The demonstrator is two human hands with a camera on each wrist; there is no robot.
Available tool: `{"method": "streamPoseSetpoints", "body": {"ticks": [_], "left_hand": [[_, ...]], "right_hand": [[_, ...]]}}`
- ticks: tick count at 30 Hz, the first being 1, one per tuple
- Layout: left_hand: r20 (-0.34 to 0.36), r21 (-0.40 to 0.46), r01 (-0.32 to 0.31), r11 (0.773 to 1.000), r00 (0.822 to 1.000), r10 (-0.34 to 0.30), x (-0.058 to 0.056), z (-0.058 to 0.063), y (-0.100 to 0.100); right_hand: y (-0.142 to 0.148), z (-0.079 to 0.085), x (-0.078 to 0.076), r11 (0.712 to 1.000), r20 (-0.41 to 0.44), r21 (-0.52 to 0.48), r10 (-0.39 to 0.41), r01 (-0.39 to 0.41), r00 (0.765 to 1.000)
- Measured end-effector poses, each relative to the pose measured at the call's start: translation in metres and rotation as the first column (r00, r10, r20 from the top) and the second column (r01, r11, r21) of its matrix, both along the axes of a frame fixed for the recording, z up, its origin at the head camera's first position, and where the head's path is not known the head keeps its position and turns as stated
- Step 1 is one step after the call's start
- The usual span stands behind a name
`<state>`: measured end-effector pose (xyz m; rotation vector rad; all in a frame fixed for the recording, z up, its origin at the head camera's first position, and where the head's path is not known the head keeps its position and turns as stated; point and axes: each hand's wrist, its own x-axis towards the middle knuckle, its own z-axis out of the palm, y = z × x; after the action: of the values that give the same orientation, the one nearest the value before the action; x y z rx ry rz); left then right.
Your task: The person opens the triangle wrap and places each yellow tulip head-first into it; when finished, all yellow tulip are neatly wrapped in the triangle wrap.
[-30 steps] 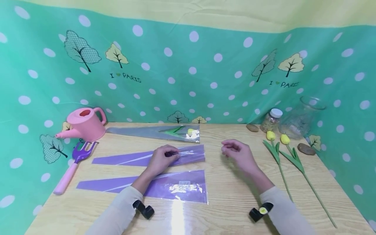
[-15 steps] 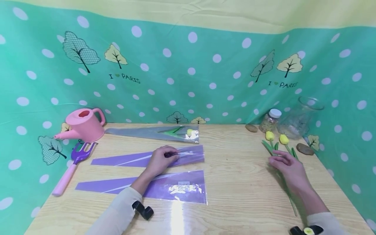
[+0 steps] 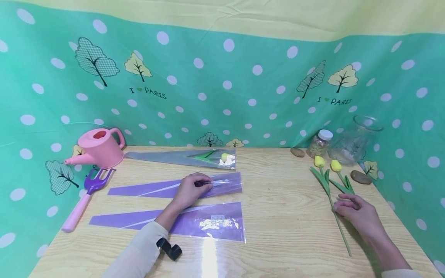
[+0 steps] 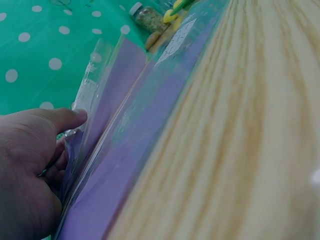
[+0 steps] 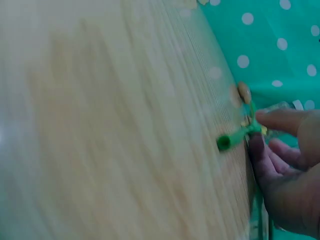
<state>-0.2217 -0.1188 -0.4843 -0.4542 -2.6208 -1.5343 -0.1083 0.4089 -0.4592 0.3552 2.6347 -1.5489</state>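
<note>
My left hand (image 3: 189,189) pinches the upper film of the middle purple flower sleeve (image 3: 227,183). In the left wrist view its thumb lies on the lifted film (image 4: 100,115), with fingers curled behind. At the right, my right hand (image 3: 361,216) has thumb and fingertips at the green stem of a yellow tulip (image 3: 325,181). The right wrist view shows this stem (image 5: 227,142) between thumb and forefinger. A second yellow tulip (image 3: 336,166) lies beside it, its lower stem hidden by the hand. Nearer the front lies another purple sleeve (image 3: 160,222).
A grey sleeve (image 3: 163,157) holding a yellow tulip lies at the back. Left stand a pink watering can (image 3: 102,148) and a purple-and-pink hand fork (image 3: 92,189). Back right are a white-capped jar (image 3: 318,144), a glass vase (image 3: 351,144) and brown stones (image 3: 360,177).
My right hand has moved right from the middle of the table to the tulips, then down along the stem. My left hand has stayed on the middle purple sleeve.
</note>
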Motion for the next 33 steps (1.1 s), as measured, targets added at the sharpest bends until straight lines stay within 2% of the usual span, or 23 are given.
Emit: {"method": "streamPoseSetpoints", "body": {"ticks": [4,9,13,15,17,20,22,24,26,27,29,31,33], "left_hand": [[0.002,-0.008,0.000,1.000,1.000,0.000,0.001,-0.001,0.000],[-0.012,-0.003,-0.001,1.000,1.000,0.001,0.001,-0.001,-0.001],[-0.013,0.001,0.002,1.000,1.000,-0.002,0.002,-0.002,-0.001],[-0.007,-0.002,0.000,1.000,1.000,0.000,0.002,-0.003,-0.002],[-0.002,-0.006,0.000,1.000,1.000,0.000,0.002,-0.003,-0.002],[-0.004,-0.014,0.003,1.000,1.000,-0.003,0.002,-0.002,-0.002],[-0.008,-0.016,0.008,1.000,1.000,-0.008,0.002,-0.002,-0.002],[-0.013,-0.015,0.013,1.000,1.000,-0.013,0.001,-0.002,-0.003],[-0.014,-0.011,0.014,1.000,1.000,-0.014,0.001,-0.001,-0.003],[-0.018,-0.009,0.015,1.000,1.000,-0.015,0.001,-0.002,-0.003],[-0.022,-0.007,0.015,1.000,1.000,-0.015,0.000,-0.002,-0.003],[-0.026,-0.010,0.014,1.000,1.000,-0.015,0.000,-0.001,-0.002],[-0.024,-0.012,0.014,1.000,1.000,-0.014,0.000,0.000,-0.002]], "right_hand": [[-0.009,0.002,0.000,0.986,-0.019,0.168,-0.013,0.016,1.000],[-0.022,0.005,-0.005,0.923,-0.081,0.377,-0.049,0.076,0.996],[-0.028,0.005,-0.007,0.905,-0.104,0.408,-0.089,0.124,0.991],[-0.029,0.004,-0.007,0.911,-0.091,0.386,-0.122,0.148,0.988],[-0.029,0.003,-0.006,0.929,-0.057,0.332,-0.152,0.162,0.987],[-0.029,0.001,-0.004,0.963,0.000,0.194,-0.188,0.185,0.982],[-0.031,0.001,-0.004,0.977,0.017,0.074,-0.201,0.199,0.980],[-0.034,0.003,-0.005,0.973,0.015,-0.095,-0.211,0.211,0.977],[-0.038,0.007,-0.005,0.943,-0.013,-0.278,-0.193,0.182,0.981],[-0.040,0.008,-0.005,0.917,-0.029,-0.365,-0.185,0.162,0.982],[-0.045,0.012,-0.007,0.843,-0.066,-0.525,-0.176,0.116,0.982],[-0.051,0.015,-0.010,0.779,-0.112,-0.623,-0.171,0.065,0.979],[-0.058,0.017,-0.014,0.718,-0.138,-0.694,-0.196,0.046,0.971]]}}
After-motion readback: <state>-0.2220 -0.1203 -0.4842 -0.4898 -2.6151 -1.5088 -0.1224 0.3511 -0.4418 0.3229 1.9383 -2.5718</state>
